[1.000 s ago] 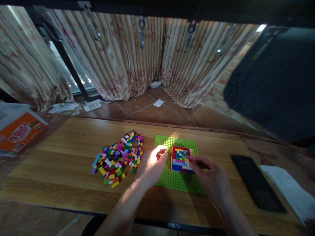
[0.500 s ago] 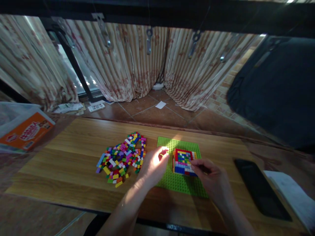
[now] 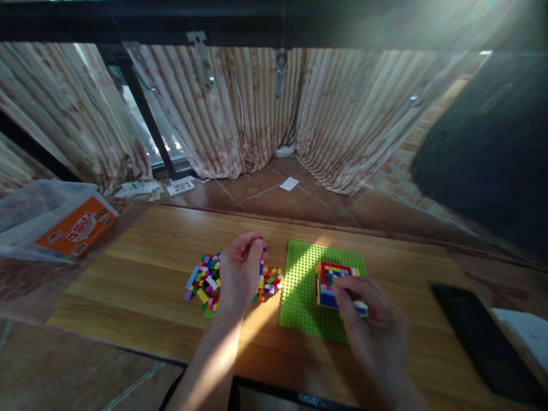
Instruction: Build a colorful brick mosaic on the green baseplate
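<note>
Over the pile of loose toy bricks [image 3: 205,290] is my left hand [image 3: 240,271], its thumb and fingers drawn together in a pinch. Whether a small brick sits between those fingertips I cannot make out. A block of stacked toy bricks [image 3: 328,298], with a red rim and a multicoloured top, stands on the green studded baseplate [image 3: 299,314]. My right hand [image 3: 377,319] is closed over the block's right side, fingertips at its top. The hand covers that part of the block and hides anything small in the fingers.
Baseplate and bricks rest on a wooden table [image 3: 141,274]. A dark flat device [image 3: 483,337] and white paper [image 3: 522,328] lie at the right. A clear plastic box [image 3: 55,222] with an orange label stands at the far left. Dark bar [image 3: 240,28] crosses above.
My left hand has moved left and away, from beside the block to above the loose bricks, and its fingers have closed. My right hand stays at the block. The view has shifted slightly left.
</note>
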`<action>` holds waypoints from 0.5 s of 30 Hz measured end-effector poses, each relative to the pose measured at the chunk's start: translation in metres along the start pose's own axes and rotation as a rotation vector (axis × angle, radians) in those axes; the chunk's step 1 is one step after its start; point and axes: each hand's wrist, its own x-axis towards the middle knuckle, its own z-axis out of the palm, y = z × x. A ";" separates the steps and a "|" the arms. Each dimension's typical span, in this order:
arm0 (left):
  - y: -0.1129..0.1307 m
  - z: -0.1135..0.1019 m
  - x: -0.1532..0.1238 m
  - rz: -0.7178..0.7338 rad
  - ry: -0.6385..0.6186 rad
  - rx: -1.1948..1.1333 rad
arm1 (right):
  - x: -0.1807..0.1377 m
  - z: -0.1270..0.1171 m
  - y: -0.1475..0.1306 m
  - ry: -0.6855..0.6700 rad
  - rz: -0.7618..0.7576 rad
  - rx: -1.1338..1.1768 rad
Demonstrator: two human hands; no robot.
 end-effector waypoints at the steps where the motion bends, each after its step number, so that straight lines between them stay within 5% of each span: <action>1: 0.002 -0.003 0.002 -0.008 0.035 -0.033 | -0.003 0.007 -0.007 -0.075 -0.038 -0.005; 7: 0.011 -0.017 0.003 -0.065 0.121 -0.114 | -0.020 0.047 -0.029 -0.387 -0.142 -0.040; 15: 0.012 -0.027 0.005 -0.081 0.106 -0.133 | -0.022 0.072 -0.020 -0.415 -0.164 -0.231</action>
